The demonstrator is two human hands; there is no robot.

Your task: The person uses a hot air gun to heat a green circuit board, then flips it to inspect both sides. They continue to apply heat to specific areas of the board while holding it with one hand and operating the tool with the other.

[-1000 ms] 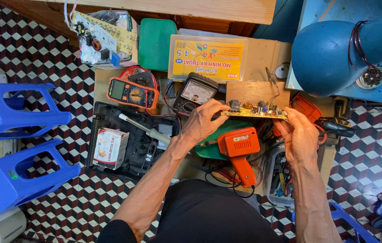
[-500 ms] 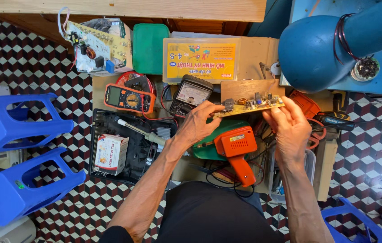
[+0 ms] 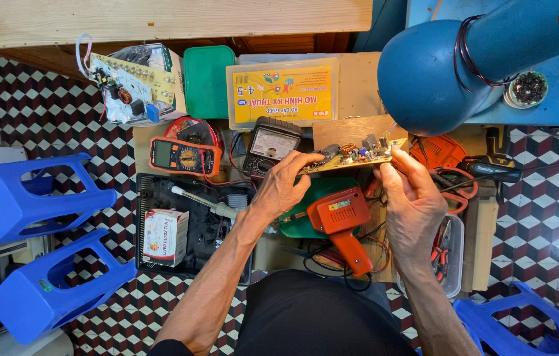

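Observation:
A narrow circuit board [image 3: 355,155] with several small components is held up between both hands, tilted slightly up to the right. My left hand [image 3: 286,188] grips its left end with fingers and thumb. My right hand [image 3: 411,198] pinches its right end. Just below the board an orange soldering gun [image 3: 342,221] lies over a green tray [image 3: 306,217]. An analog meter [image 3: 269,144] sits behind my left hand.
An orange multimeter [image 3: 184,156], a black tray [image 3: 194,224] with a small box [image 3: 165,235], a yellow-lidded parts box [image 3: 284,92], a green case [image 3: 207,81], another circuit board [image 3: 128,82], a blue lamp shade [image 3: 434,76], two blue stools [image 3: 35,250], a clear tool bin [image 3: 450,254].
The board and both hands have risen slightly and the board now tilts more up to the right. The camera view has shifted a little.

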